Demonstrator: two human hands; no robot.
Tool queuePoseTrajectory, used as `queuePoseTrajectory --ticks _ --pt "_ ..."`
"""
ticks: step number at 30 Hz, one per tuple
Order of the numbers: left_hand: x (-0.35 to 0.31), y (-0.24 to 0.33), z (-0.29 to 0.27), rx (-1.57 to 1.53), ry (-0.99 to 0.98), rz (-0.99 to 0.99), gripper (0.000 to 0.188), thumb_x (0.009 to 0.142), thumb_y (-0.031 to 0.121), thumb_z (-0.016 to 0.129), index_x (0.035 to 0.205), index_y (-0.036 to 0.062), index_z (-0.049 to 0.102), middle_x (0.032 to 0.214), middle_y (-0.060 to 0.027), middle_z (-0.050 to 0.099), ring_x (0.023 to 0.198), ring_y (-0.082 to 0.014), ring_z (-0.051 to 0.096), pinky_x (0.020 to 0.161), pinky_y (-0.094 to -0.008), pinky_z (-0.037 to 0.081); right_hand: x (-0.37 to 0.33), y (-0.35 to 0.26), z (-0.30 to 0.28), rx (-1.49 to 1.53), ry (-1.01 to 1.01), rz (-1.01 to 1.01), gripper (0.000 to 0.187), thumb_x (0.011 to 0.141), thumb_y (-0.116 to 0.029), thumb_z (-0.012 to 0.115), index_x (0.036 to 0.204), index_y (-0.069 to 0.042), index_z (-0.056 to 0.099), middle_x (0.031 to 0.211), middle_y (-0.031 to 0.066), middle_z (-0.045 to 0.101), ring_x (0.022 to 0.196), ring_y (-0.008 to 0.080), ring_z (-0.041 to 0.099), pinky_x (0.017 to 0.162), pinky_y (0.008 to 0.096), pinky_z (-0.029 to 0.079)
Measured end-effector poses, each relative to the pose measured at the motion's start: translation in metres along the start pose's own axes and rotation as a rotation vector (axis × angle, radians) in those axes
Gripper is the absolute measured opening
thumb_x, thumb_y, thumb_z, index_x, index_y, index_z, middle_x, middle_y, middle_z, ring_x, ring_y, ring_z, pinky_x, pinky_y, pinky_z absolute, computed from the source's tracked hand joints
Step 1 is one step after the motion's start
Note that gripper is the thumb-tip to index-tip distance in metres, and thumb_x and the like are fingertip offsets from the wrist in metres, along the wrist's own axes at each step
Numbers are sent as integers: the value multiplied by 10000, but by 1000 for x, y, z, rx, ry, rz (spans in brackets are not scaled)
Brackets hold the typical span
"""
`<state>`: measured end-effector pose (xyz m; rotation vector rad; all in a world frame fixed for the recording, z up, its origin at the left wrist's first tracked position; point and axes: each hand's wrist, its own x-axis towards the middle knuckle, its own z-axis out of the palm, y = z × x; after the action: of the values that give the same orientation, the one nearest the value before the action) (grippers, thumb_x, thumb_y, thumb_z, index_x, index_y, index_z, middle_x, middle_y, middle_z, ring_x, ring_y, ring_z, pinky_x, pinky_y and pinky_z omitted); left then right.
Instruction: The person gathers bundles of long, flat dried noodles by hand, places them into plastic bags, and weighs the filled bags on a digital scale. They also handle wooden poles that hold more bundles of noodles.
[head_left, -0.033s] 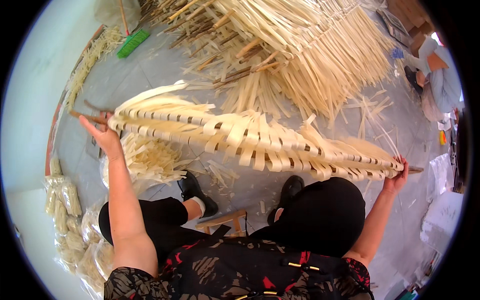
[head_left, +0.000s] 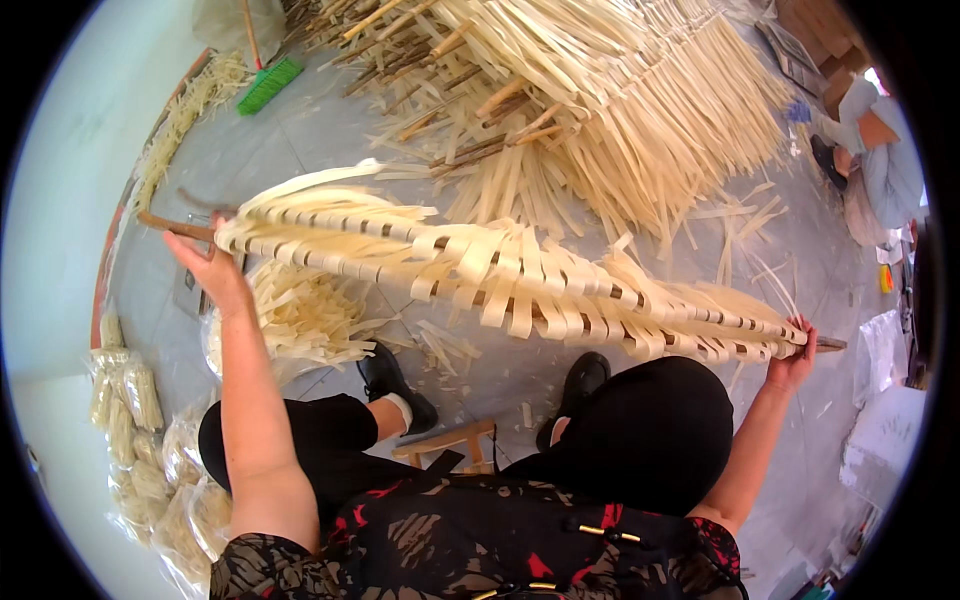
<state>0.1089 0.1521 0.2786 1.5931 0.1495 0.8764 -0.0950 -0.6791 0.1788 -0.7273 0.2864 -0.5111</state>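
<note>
Two long wooden sticks (head_left: 178,226) span the view in front of me, close together and nearly level. Pale flat strips, like wood shavings or bast (head_left: 478,252), are looped over both in rows, their loose ends fanning out at the far side. At the left end my left hand (head_left: 214,272) holds the sticks from below, its thumb stretched out along the near one and its other fingers partly hidden. My right hand (head_left: 792,366) grips the right end, fingers wrapped round where the sticks come together; a bare tip pokes out beyond it.
A big stack of strip-hung sticks (head_left: 620,110) lies at the back. Loose strips (head_left: 310,315) are heaped under the left end. Bagged bundles (head_left: 140,395) stand at left, a green broom (head_left: 270,86) behind. Another person (head_left: 880,150) is at far right. A wooden stool (head_left: 455,440) shows between my legs.
The left ends of the sticks have shifted slightly away from me. Both hands keep their hold; otherwise little differs.
</note>
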Motion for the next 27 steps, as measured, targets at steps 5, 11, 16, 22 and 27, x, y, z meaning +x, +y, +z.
queuePoseTrajectory --ticks 5,11,16,22,27 --pt "19 -91 17 -486 16 -631 306 1002 180 436 1266 26 426 1214 -216 558 1095 -280 590 899 -384 533 2 18 -26 -168 345 75 297 977 -252 505 1042 18 611 1110 159 636 1078 285 577 981 426 446" --pt "-8 -159 10 -466 448 -766 377 1002 334 392 1192 31 509 1132 -105 605 1031 -229 595 882 -350 492 -7 11 -50 -181 236 103 325 982 -276 494 1038 22 611 1100 163 639 1077 281 583 978 437 452" --pt "-20 -105 54 -623 335 -841 690 962 599 255 1186 5 524 1121 -118 633 1052 -275 587 964 -435 440 -12 -17 -67 -184 55 96 329 986 -284 469 1072 3 605 1131 143 632 1097 264 575 983 419 447" --pt "-18 -82 57 -601 175 -752 413 952 386 521 1078 0 597 1008 -115 672 1082 -263 588 974 -417 461 -11 53 28 -369 300 61 346 975 -314 466 1080 -12 597 1138 147 626 1114 255 560 1002 415 424" --pt "-18 -54 52 -527 23 -728 260 951 235 536 1050 7 610 1053 -114 653 1105 -252 576 969 -392 467 -32 37 46 -366 284 54 424 990 -350 407 1133 8 582 1130 160 629 1090 261 569 993 410 424"
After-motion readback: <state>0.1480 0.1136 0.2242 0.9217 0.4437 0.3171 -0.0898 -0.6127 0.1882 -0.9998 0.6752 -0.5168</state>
